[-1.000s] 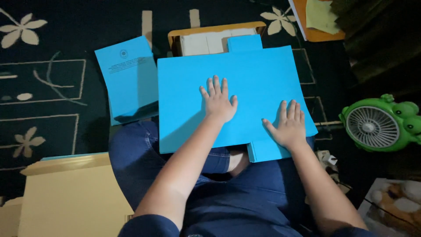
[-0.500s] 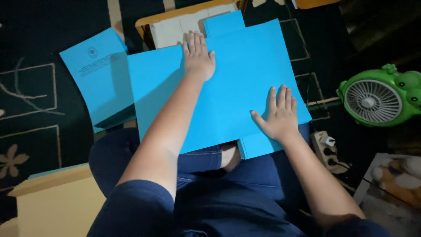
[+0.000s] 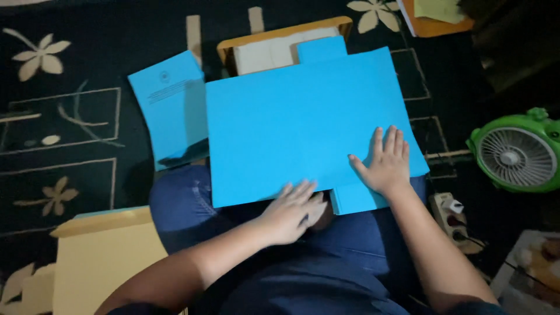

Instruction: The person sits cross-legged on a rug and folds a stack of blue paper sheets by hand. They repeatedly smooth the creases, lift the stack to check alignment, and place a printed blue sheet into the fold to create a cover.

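Note:
A large bright blue card folder (image 3: 303, 122) with tabs lies flat across my lap and knees. My right hand (image 3: 385, 163) presses flat on its near right corner, fingers spread. At the near edge of the folder, my left hand (image 3: 291, 213) rests with its fingertips touching the card; I cannot tell whether the fingers curl under that edge. I sit cross-legged in blue jeans (image 3: 181, 204). A second blue folder (image 3: 172, 108) with print on it lies on the carpet, partly under the left side of the big one.
A wooden tray with white sheets (image 3: 274, 49) sits behind the folder. A pale yellow folder stack (image 3: 105, 262) lies at lower left. A green fan (image 3: 516, 154) stands at right, a power strip (image 3: 452, 213) near my right knee, all on dark flowered carpet (image 3: 58, 87).
My left hand drew back from the far top of the folder to its near edge by my lap. The right hand stayed pressed on the near right corner.

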